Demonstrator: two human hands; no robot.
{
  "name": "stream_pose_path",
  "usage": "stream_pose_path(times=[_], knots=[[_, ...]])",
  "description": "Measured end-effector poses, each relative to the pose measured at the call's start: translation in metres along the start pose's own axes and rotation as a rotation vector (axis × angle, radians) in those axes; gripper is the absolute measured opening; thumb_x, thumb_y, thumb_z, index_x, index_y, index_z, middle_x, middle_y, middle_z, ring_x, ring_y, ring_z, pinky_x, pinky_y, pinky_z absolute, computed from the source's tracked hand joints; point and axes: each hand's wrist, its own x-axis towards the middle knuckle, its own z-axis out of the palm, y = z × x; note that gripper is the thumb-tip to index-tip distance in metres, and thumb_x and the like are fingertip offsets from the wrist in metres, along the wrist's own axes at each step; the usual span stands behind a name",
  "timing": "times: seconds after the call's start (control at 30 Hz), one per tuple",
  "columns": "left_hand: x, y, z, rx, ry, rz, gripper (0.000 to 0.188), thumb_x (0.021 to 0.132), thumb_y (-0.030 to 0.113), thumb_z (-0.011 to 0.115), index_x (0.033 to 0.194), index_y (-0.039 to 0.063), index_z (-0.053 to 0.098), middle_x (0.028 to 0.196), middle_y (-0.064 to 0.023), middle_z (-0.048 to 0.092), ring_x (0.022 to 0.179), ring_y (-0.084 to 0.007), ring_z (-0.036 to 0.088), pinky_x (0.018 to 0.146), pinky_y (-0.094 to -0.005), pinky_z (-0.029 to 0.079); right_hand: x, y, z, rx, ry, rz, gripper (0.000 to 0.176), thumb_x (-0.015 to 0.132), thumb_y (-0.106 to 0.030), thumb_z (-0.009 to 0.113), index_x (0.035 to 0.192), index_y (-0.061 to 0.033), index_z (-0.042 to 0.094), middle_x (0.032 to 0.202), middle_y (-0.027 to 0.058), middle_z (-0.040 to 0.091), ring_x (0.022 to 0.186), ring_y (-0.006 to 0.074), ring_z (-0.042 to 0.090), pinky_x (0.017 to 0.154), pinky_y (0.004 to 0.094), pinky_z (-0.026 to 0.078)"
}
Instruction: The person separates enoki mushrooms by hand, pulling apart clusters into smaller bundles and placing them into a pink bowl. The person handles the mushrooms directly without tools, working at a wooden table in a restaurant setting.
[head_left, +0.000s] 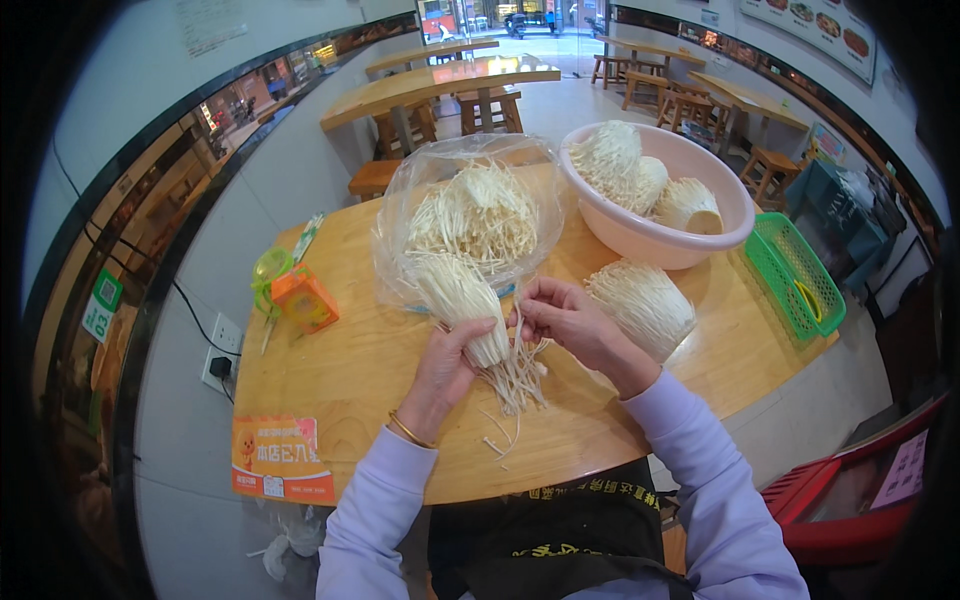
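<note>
My left hand (446, 360) grips a thick bunch of enoki mushrooms (461, 304), tilted with its caps toward the bag. At the bunch's right side, my right hand (559, 315) pinches a few thin enoki stems (517, 322) between thumb and fingers. Loose enoki strands (519, 379) lie in a small heap on the wooden table (360, 375) below both hands. Just beyond, a clear plastic bag (390, 247) stands spread around a pile of separated enoki (480, 214). One whole enoki cluster (643, 307) rests on the table right of my right hand.
A pink plastic basin (637, 240) holds several enoki clusters (615, 161). Beside it, a green basket (795, 277) contains a yellow-handled item (808, 300). An orange box (305, 298) and a green-lidded container (271, 266) stand at the left. A red chair (847, 487) is at the lower right.
</note>
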Motion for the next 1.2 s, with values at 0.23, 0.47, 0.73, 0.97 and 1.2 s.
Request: stream_pose_path(times=[0.23,0.47,0.73,0.97,1.2], knots=[[-0.005,0.001,0.01,0.112,-0.059,0.0,0.044,0.081,0.003,0.061,0.122,0.002,0.048,0.111,-0.0082,0.058,0.1,-0.0193,0.059,0.086,-0.0344,0.052,0.003,0.011,0.004,-0.093,0.029,-0.08,0.015,0.089,-0.018,0.062,0.087,-0.0045,0.058,0.076,-0.0012,0.06,0.066,0.0053,0.055,0.06,0.0204,0.044],[-0.002,-0.001,0.007,0.016,-0.024,-0.035,0.045,0.082,0.005,0.06,0.124,-0.001,0.046,0.112,-0.0099,0.059,0.099,-0.0203,0.06,0.086,-0.036,0.052,0.002,0.012,0.004,0.025,0.038,-0.108,0.012,0.09,-0.016,0.061,0.088,-0.0043,0.06,0.078,-0.0011,0.06,0.068,0.0055,0.054,0.062,0.021,0.045],[0.007,-0.007,-0.007,-0.064,-0.006,0.01,0.045,0.085,0.01,0.057,0.125,-0.004,0.044,0.116,-0.0141,0.058,0.1,-0.0214,0.06,0.089,-0.0378,0.051,-0.001,0.002,0.008,0.169,0.026,-0.096,0.013,0.092,-0.018,0.059,0.093,-0.0043,0.06,0.086,0.0026,0.062,0.074,0.0069,0.055,0.07,0.022,0.046],[0.003,-0.005,-0.004,0.04,0.037,0.02,0.043,0.082,0.003,0.062,0.122,-0.001,0.048,0.115,-0.011,0.058,0.1,-0.0181,0.06,0.086,-0.0336,0.051,-0.003,-0.007,0.006,0.029,0.042,-0.101,0.015,0.087,-0.018,0.065,0.089,-0.0043,0.059,0.082,0.0024,0.062,0.068,0.0072,0.055,0.063,0.0207,0.046],[-0.004,-0.009,0.013,0.307,-0.046,0.12,0.038,0.081,0.003,0.065,0.117,0.001,0.054,0.111,-0.0054,0.061,0.099,-0.0144,0.059,0.081,-0.0294,0.05,-0.001,0.004,0.012,-0.184,0.106,-0.128,0.015,0.082,-0.014,0.07,0.085,-0.0032,0.059,0.075,0.0,0.06,0.065,0.0063,0.055,0.058,0.0213,0.045]])
